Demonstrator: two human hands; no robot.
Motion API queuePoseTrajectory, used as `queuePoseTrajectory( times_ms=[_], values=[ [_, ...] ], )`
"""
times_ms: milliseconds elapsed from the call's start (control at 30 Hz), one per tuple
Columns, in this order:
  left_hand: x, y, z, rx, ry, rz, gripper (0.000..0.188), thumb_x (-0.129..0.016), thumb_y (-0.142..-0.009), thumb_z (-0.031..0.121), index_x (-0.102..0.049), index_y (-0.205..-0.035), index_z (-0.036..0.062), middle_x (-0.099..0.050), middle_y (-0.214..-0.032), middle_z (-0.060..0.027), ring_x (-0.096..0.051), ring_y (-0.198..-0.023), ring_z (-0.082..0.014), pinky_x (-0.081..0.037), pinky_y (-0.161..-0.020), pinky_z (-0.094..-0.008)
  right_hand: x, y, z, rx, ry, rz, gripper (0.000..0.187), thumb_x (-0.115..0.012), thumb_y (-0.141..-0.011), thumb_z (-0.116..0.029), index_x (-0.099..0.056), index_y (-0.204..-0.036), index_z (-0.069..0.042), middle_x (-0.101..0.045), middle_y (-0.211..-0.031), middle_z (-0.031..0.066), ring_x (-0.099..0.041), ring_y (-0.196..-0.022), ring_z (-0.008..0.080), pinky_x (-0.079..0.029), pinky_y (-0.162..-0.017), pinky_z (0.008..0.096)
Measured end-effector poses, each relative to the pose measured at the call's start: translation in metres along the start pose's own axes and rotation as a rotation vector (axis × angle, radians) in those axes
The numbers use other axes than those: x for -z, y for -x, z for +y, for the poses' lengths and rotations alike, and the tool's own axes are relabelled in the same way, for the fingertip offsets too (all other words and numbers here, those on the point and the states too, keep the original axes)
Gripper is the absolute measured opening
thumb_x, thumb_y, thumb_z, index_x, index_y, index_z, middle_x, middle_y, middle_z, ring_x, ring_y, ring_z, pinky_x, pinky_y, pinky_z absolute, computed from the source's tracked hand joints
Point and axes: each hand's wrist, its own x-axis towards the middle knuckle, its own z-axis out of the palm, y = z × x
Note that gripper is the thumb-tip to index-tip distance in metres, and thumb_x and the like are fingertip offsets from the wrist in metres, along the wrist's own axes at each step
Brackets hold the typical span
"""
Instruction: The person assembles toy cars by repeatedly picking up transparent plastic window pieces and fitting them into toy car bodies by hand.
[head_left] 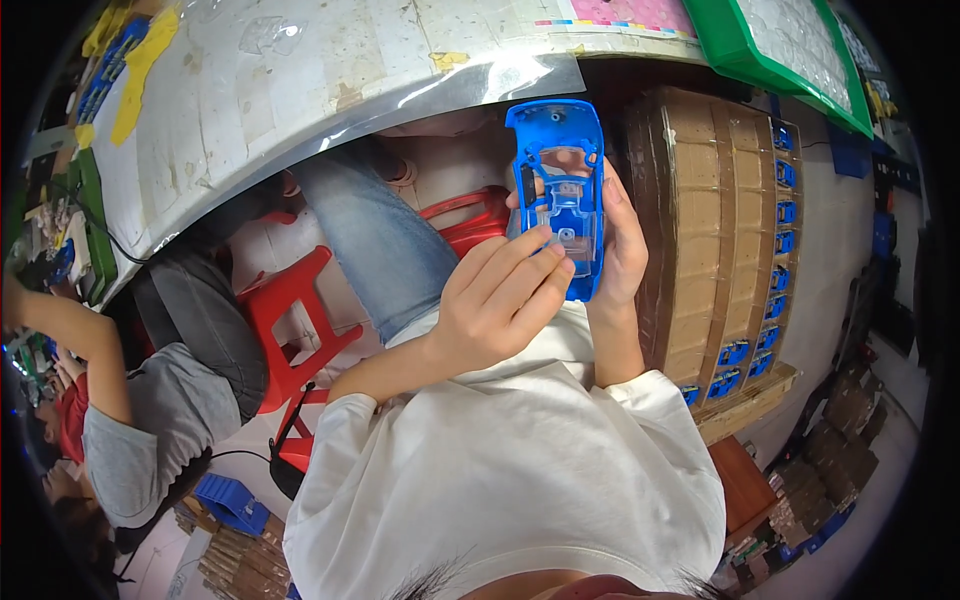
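In front of me is a blue toy car body shell (553,118), its hollow inside facing up. My right hand (622,245) wraps round its right side and underside, the fingers partly hidden behind it. A clear plastic window piece (575,246) lies inside the shell, toward its near end. My left hand (505,300) reaches over from the left, its fingertips closed together on the clear piece. The thumb of that hand is hidden.
A white worktable (330,70) spans the far side, with a green tray (735,50) of clear parts. On the right stands a partitioned cardboard rack (700,230) holding blue parts. A red stool (290,310) and a co-worker in a grey shirt (185,410) are left.
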Motion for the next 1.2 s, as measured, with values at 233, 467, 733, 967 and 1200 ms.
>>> queuePoseTrajectory(
  times_ms=[233, 467, 733, 967, 1200],
  values=[
    [0.010, -0.010, -0.004, 0.007, -0.078, -0.238, 0.031, -0.063, -0.073, 0.032, -0.062, -0.089, 0.0056, -0.060, -0.096, -0.0053, -0.052, -0.104, -0.0228, -0.037, -0.085, -0.0367, -0.001, 0.001, -0.006, -0.001, -0.021, -0.046, 0.041, -0.037, -0.089, -0.031, -0.041, -0.113, 0.002, -0.051, -0.109, 0.0176, -0.057, -0.090, 0.0215, -0.047, -0.079, 0.0313],
    [0.012, -0.017, -0.022, 0.244, 0.134, 0.262, 0.043, -0.071, -0.060, 0.014, -0.054, -0.098, 0.0045, -0.054, -0.095, -0.0096, -0.051, -0.091, -0.0273, -0.037, -0.080, -0.0373, -0.003, 0.003, -0.005, -0.040, -0.197, -0.146, 0.035, -0.041, -0.089, -0.028, -0.041, -0.111, -0.001, -0.051, -0.111, 0.0122, -0.056, -0.092, 0.0141, -0.047, -0.079, 0.0270],
    [0.000, -0.034, -0.045, 0.618, 0.572, -0.077, 0.025, -0.061, -0.075, 0.005, -0.049, -0.095, -0.0028, -0.051, -0.086, -0.0142, -0.053, -0.077, -0.0233, -0.044, -0.063, -0.0280, -0.007, 0.006, 0.000, -0.069, -0.080, -0.137, 0.038, -0.044, -0.087, -0.028, -0.037, -0.113, -0.001, -0.050, -0.109, 0.0126, -0.055, -0.091, 0.0154, -0.047, -0.077, 0.0262],
    [-0.011, -0.028, -0.039, 0.697, 0.548, 0.025, 0.018, -0.057, -0.078, 0.004, -0.047, -0.091, -0.0043, -0.053, -0.077, -0.0147, -0.054, -0.063, -0.0240, -0.043, -0.057, -0.0306, -0.011, 0.000, -0.001, 0.035, 0.651, 0.013, 0.017, -0.050, -0.084, -0.004, -0.050, -0.101, -0.001, -0.057, -0.095, 0.0057, -0.051, -0.086, 0.0085, -0.040, -0.075, 0.0214],
    [-0.011, -0.023, -0.036, 0.722, 0.447, -0.051, 0.033, -0.055, -0.080, 0.005, -0.042, -0.105, -0.0109, -0.053, -0.079, -0.0159, -0.052, -0.060, -0.0211, -0.041, -0.054, -0.0304, -0.014, -0.005, 0.004, 0.215, 0.739, 0.043, 0.004, -0.047, -0.084, -0.002, -0.045, -0.087, 0.001, -0.053, -0.069, 0.0063, -0.049, -0.057, 0.0070, -0.041, -0.050, 0.0222]
  ],
)
